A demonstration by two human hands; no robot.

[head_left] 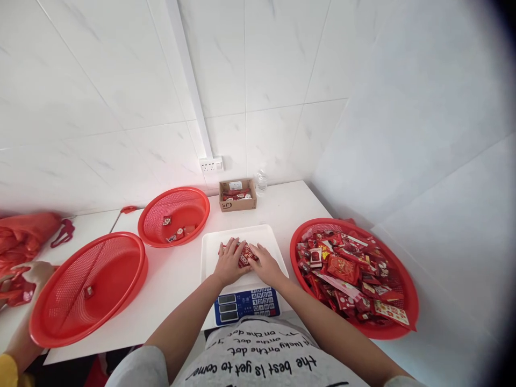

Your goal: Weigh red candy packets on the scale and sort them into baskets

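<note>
Small red printed packets [244, 257] lie on the white tray [258, 232] of a weighing scale with a blue keypad panel [244, 307]. Over their left side rests my left hand [231, 263], palm down, with its fingers stretched out and spread. From the right, my right hand [266, 265] touches the same packets with its fingertips, fingers apart and lightly bent. Both hands partly cover the packets, so their number is hidden.
To the right, a red basket [296, 236] is heaped with red packets. Two red baskets [141, 215] [133, 290] at left hold a few pieces. A cardboard box [238, 204] and a clear plastic item [261, 181] stand near the wall. A co-worker's hand [38, 273] holds red wrapping at far left.
</note>
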